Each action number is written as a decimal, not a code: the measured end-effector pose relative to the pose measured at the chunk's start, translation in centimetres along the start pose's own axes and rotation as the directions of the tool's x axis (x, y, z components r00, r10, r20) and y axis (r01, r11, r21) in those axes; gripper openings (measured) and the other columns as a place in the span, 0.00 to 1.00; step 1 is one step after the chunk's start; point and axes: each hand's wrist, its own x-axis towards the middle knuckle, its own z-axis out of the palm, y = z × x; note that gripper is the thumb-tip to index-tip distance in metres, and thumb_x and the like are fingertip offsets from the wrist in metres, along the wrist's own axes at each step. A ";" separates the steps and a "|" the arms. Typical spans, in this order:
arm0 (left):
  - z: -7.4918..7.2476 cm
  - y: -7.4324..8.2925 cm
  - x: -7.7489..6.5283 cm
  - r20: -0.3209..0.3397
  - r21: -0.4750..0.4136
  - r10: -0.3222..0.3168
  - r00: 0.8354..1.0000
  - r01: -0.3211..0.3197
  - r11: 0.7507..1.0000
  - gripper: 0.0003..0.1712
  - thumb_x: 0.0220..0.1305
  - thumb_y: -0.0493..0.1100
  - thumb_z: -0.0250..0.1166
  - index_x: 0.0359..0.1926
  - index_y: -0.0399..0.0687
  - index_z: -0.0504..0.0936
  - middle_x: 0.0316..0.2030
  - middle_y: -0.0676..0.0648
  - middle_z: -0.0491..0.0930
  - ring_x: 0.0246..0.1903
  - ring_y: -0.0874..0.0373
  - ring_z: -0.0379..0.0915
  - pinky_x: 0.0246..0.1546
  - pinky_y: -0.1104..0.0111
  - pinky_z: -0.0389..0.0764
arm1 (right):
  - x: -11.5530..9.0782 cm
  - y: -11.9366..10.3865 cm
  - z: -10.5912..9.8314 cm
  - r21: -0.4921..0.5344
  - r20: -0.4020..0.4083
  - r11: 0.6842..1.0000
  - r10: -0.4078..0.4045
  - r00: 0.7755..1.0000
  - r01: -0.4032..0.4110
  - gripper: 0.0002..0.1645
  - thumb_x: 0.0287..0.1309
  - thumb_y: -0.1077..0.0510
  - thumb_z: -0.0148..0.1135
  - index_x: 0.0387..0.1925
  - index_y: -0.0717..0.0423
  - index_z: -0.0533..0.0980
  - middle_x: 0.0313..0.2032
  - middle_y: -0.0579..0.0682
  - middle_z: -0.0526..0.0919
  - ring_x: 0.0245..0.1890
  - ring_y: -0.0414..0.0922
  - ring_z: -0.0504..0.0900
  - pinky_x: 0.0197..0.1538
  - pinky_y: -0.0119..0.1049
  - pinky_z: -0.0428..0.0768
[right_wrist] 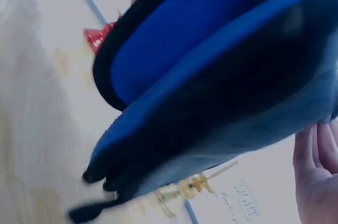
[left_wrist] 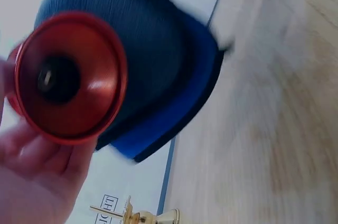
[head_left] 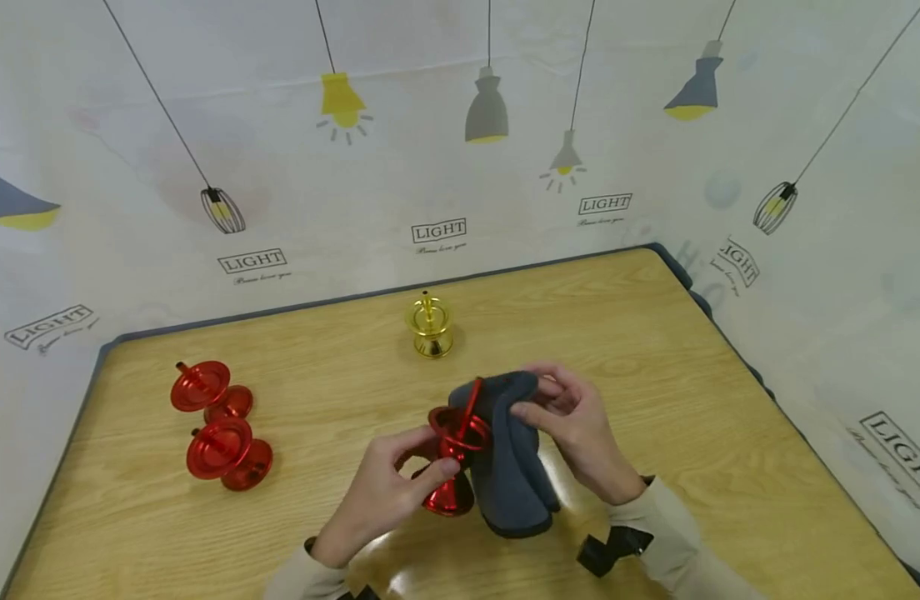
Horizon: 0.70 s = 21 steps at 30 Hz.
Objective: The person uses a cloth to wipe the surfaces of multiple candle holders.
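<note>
In the head view, my left hand (head_left: pixel 385 487) grips a shiny red candle holder (head_left: pixel 451 498) by its narrow middle, tilted above the table. A dark blue-grey cloth (head_left: pixel 505 487) hangs folded against its right side, its upper edge pinched by my right hand (head_left: pixel 580 429). The left wrist view looks into the hollow underside of the red holder's base (left_wrist: pixel 100 65), with the cloth behind it. In the right wrist view the cloth (right_wrist: pixel 222 92) covers most of the picture and shows a bright blue inner face; much of the red holder is hidden there.
A gold candle holder (head_left: pixel 433 337) stands upright toward the back of the wooden table (head_left: pixel 617 333). Two more red holders, one farther back (head_left: pixel 227 404) and one nearer (head_left: pixel 247 467), stand at the left. A printed white curtain (head_left: pixel 400 167) surrounds the table's edges.
</note>
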 end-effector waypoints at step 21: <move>2.0 2.0 0.4 -0.104 -0.365 -0.259 0.960 0.206 0.908 0.20 0.70 0.44 0.66 0.51 0.28 0.82 0.40 0.46 0.88 0.38 0.62 0.84 0.42 0.70 0.85 | 0.9 -0.2 2.5 -0.537 0.281 0.527 -0.625 0.728 0.659 0.16 0.72 0.55 0.59 0.50 0.66 0.79 0.43 0.57 0.85 0.44 0.49 0.83 0.58 0.33 0.79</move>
